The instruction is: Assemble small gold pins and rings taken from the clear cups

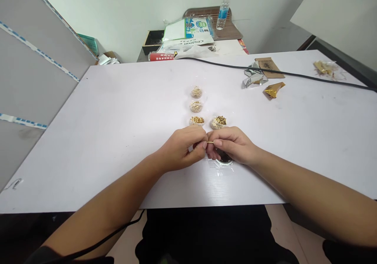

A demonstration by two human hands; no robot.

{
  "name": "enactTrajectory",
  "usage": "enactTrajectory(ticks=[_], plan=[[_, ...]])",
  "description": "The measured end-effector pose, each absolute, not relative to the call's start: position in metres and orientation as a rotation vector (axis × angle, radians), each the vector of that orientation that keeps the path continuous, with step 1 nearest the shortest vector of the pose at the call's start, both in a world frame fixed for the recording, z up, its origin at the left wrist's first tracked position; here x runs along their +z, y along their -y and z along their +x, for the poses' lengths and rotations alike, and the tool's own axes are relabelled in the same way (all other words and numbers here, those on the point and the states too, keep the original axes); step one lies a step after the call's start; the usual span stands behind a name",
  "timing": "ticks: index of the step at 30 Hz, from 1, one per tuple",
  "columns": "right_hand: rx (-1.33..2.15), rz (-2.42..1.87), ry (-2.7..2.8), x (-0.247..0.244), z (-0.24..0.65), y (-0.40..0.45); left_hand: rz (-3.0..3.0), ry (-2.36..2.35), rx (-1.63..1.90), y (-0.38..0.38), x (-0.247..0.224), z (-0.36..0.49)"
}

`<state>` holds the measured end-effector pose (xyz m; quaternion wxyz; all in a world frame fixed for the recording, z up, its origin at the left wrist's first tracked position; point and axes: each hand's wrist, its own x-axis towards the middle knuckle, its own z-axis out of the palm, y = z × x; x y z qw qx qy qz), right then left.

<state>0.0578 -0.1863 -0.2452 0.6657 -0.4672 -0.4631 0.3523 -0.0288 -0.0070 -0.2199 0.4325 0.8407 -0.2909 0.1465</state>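
A thin gold-coloured pin-like piece (210,142) runs between my two hands, over the middle of the table. My left hand (188,146) pinches its left end, and my right hand (231,144) pinches the right end between thumb and finger. Just beyond my hands are two small clear cups, a left cup of short gold pieces (197,120) and a right cup of gold pieces (218,122). Farther back stand two cups of thin pale-gold pieces (196,106) (196,92). Under my right hand lies a dark round thing with a white rim (225,162), partly hidden.
A black cable (229,66) crosses the back of the white table (118,138). Silver packets (253,81), a gold foil packet (273,90) and brown card (269,67) lie back right. Beyond the table stands a water bottle (224,10) near printed bags (188,32).
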Motion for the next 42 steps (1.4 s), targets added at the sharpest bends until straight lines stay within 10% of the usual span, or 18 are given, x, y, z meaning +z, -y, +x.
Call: enactTrajectory(ticks=[42], plan=[[0.853, -0.988, 0.905, -0.256, 0.056, 0.184, 2.067, 0.733, 0.360, 0.011, -0.224, -0.030]])
